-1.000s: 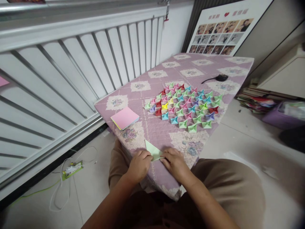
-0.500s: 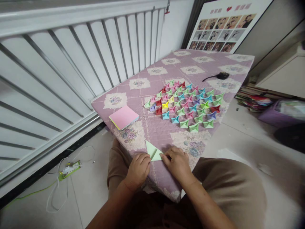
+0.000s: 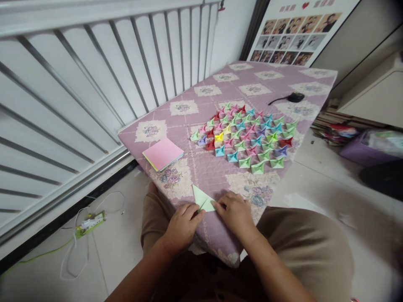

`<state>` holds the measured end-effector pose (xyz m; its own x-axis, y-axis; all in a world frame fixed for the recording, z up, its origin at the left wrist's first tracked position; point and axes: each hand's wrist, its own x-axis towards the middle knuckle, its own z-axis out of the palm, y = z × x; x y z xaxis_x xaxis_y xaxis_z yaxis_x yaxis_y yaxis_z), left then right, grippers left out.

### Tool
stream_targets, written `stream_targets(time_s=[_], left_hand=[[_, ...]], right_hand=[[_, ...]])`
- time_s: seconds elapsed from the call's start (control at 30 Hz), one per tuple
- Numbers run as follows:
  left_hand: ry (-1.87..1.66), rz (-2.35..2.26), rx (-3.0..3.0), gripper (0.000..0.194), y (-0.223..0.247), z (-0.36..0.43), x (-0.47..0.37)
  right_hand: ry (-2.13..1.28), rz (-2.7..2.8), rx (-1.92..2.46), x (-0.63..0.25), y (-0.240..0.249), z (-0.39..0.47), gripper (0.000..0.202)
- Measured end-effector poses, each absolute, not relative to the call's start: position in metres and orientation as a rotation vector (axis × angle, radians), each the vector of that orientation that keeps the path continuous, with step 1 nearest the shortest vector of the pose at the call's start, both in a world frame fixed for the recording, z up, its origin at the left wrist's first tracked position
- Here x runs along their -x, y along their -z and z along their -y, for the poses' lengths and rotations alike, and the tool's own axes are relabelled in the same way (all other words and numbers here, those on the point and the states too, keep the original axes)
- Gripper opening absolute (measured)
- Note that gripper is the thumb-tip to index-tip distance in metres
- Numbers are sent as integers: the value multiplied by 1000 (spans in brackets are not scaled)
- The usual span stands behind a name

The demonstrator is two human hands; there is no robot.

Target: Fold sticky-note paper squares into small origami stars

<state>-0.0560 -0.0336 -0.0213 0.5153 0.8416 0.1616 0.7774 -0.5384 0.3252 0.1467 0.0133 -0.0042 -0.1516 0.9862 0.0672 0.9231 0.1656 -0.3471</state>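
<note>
Barely shifted, both hands (image 3: 209, 218) press fingertips on the green paper (image 3: 203, 198).

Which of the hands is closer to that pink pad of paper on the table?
Left. The left hand lies just below the pink pad, toward the person; the right hand sits farther off, across the pale green folded paper.

The near edge of the green paper (image 3: 203, 200) is covered by the left hand (image 3: 182, 226) and right hand (image 3: 234, 214). The photo frame (image 3: 292, 37) is cut off at the top.
</note>
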Motion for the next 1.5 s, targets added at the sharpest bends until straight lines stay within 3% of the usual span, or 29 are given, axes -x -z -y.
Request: stream_targets(time_s=[0.53, 1.17, 1.5], left_hand=[[-454, -1411, -2583, 32, 21, 33, 53], [-487, -1425, -2680, 28, 28, 33, 54], [-88, -1272, -2889, 28, 7, 27, 54]], right_hand=[[-363, 2209, 1929, -143, -6, -15, 25], [-126, 2147, 1896, -148, 4, -8, 33], [-107, 2129, 1867, -148, 9, -7, 32]])
